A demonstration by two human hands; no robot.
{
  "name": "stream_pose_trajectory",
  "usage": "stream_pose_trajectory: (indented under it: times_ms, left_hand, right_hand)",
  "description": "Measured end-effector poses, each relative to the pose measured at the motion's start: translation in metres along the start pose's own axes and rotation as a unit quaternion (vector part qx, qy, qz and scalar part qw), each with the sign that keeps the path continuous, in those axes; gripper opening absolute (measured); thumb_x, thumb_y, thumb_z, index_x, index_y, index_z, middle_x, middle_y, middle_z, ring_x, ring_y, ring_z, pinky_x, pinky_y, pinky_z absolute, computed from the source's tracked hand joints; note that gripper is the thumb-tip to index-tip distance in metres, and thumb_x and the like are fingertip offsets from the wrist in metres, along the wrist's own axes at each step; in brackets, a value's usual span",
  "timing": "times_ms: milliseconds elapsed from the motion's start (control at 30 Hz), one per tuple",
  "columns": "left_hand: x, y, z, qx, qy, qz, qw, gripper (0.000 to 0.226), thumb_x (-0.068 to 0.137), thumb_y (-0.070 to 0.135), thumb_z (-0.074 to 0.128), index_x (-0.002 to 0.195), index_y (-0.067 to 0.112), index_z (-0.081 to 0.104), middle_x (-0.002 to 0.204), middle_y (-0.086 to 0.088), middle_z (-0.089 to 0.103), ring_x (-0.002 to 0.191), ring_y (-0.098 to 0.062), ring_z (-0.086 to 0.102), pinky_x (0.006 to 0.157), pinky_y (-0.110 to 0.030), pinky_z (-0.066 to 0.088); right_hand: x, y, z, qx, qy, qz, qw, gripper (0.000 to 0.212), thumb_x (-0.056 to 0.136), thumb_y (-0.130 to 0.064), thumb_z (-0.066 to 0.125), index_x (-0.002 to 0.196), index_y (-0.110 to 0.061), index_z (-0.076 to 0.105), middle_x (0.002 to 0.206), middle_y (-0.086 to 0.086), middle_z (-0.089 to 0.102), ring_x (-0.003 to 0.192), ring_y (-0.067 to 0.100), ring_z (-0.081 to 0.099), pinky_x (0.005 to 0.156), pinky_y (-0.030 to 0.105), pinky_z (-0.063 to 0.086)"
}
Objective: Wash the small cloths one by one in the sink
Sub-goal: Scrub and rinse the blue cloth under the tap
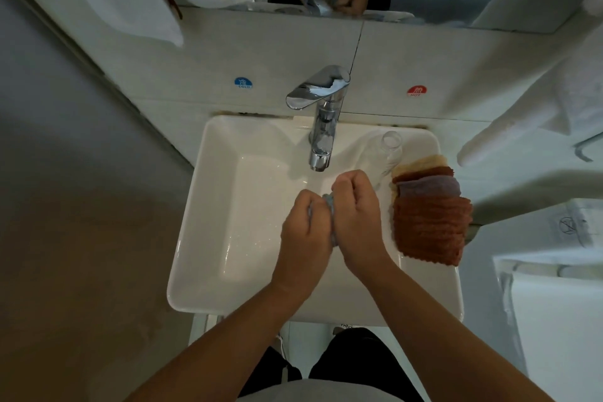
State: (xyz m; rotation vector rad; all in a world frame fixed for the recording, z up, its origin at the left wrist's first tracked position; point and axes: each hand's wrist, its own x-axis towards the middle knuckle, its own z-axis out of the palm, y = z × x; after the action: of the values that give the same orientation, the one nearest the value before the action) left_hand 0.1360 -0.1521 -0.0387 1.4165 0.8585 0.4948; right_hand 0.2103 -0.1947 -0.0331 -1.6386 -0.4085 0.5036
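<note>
arms: bare, no sleeves in view | top point(310, 392): grey | trousers point(359, 356): black | wrists: no watch or rings

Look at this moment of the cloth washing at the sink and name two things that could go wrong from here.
1. The stack of folded rust, purple and tan cloths rests on the right rim of the white rectangular ceramic sink; the right hand, working close beside it, could knock it off.
2. The clear empty glass bottle stands behind the hands, near the chrome tap; a bump may topple it. Both hands, left hand included, grip the small grey cloth.
</note>
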Motion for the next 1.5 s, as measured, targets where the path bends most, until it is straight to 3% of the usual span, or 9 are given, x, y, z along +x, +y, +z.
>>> stream_pose_trajectory:
  times_ms: [167, 400, 567, 767, 900, 1033, 1200, 1367, 1500]
  left_hand:
    - [0.018, -0.004, 0.000, -0.049, 0.090, -0.107, 0.989, 0.029, 0.098, 0.024, 0.047, 0.072, 0.012, 0.048, 0.071, -0.008, 0.050, 0.070, -0.021, 0.049, 0.066, -0.043, 0.042]
    - [0.037, 0.005, -0.002, -0.117, 0.112, -0.141, 0.977, 0.051, 0.100, 0.010, 0.043, 0.053, 0.026, 0.033, 0.057, 0.004, 0.035, 0.054, -0.010, 0.033, 0.056, -0.031, 0.031]
    - [0.015, -0.005, 0.001, -0.028, 0.013, -0.070, 0.997, 0.038, 0.101, 0.030, 0.039, 0.063, 0.029, 0.041, 0.064, 0.008, 0.046, 0.063, -0.009, 0.046, 0.062, -0.032, 0.043]
    - [0.030, -0.006, -0.013, -0.029, 0.060, -0.096, 0.993, 0.039, 0.105, 0.018, 0.040, 0.066, 0.020, 0.038, 0.062, 0.009, 0.043, 0.063, -0.010, 0.043, 0.061, -0.034, 0.039]
    - [-0.004, -0.008, 0.001, 0.010, -0.001, 0.024, 1.000, 0.033, 0.101, 0.036, 0.038, 0.072, 0.022, 0.040, 0.064, 0.014, 0.045, 0.063, -0.006, 0.044, 0.064, -0.030, 0.042]
    - [0.037, 0.004, -0.003, -0.043, 0.097, -0.072, 0.992, 0.038, 0.104, 0.009, 0.039, 0.067, 0.018, 0.033, 0.063, 0.007, 0.034, 0.059, -0.007, 0.033, 0.062, -0.030, 0.033]
    - [0.011, -0.002, 0.010, -0.037, 0.040, -0.044, 0.998, 0.039, 0.107, 0.016, 0.038, 0.068, 0.022, 0.037, 0.062, 0.011, 0.041, 0.063, -0.008, 0.042, 0.061, -0.029, 0.040]
    - [0.050, 0.008, -0.006, -0.072, 0.107, -0.133, 0.983, 0.039, 0.094, 0.006, 0.042, 0.059, 0.021, 0.031, 0.062, 0.002, 0.031, 0.065, -0.018, 0.030, 0.064, -0.039, 0.029]
    - [0.013, -0.002, 0.008, -0.033, 0.046, -0.085, 0.995, 0.038, 0.107, 0.011, 0.039, 0.070, 0.019, 0.043, 0.069, 0.000, 0.046, 0.071, -0.016, 0.046, 0.069, -0.037, 0.042]
  right_hand:
    - [-0.003, 0.009, 0.004, -0.108, -0.093, -0.019, 0.990, 0.030, 0.106, -0.016, 0.037, 0.077, -0.019, 0.040, 0.060, -0.013, 0.043, 0.055, 0.003, 0.043, 0.056, 0.022, 0.039]
    - [-0.018, 0.009, 0.012, -0.067, -0.089, 0.052, 0.992, 0.036, 0.111, -0.022, 0.034, 0.076, -0.021, 0.042, 0.059, -0.015, 0.050, 0.055, -0.004, 0.050, 0.054, 0.014, 0.041]
    - [0.008, -0.001, 0.008, -0.058, -0.021, 0.081, 0.995, 0.039, 0.109, -0.023, 0.033, 0.071, -0.020, 0.040, 0.055, -0.014, 0.050, 0.052, -0.004, 0.047, 0.053, 0.015, 0.041]
    - [-0.008, 0.004, 0.007, -0.186, -0.139, -0.026, 0.972, 0.036, 0.110, -0.023, 0.032, 0.075, -0.025, 0.039, 0.066, -0.007, 0.045, 0.059, -0.001, 0.047, 0.058, 0.014, 0.037]
    - [0.006, 0.001, -0.003, -0.123, -0.066, 0.020, 0.990, 0.036, 0.110, -0.022, 0.033, 0.075, -0.018, 0.041, 0.065, -0.002, 0.043, 0.058, 0.003, 0.043, 0.065, 0.031, 0.041]
    - [-0.020, 0.007, 0.006, -0.130, -0.121, -0.010, 0.984, 0.032, 0.106, -0.033, 0.030, 0.077, -0.025, 0.042, 0.064, -0.013, 0.051, 0.058, 0.001, 0.049, 0.057, 0.026, 0.044]
    - [0.015, -0.006, 0.003, -0.079, -0.019, 0.047, 0.996, 0.036, 0.107, -0.019, 0.036, 0.072, -0.021, 0.039, 0.064, -0.006, 0.042, 0.059, 0.004, 0.042, 0.063, 0.030, 0.040]
    - [-0.018, 0.008, 0.012, -0.130, -0.104, -0.015, 0.986, 0.036, 0.106, -0.027, 0.033, 0.071, -0.028, 0.039, 0.061, -0.018, 0.050, 0.056, -0.001, 0.045, 0.056, 0.016, 0.036]
    - [0.017, 0.001, 0.006, -0.046, 0.001, 0.092, 0.995, 0.037, 0.106, -0.017, 0.036, 0.069, -0.020, 0.037, 0.060, -0.008, 0.046, 0.059, 0.006, 0.045, 0.060, 0.026, 0.042]
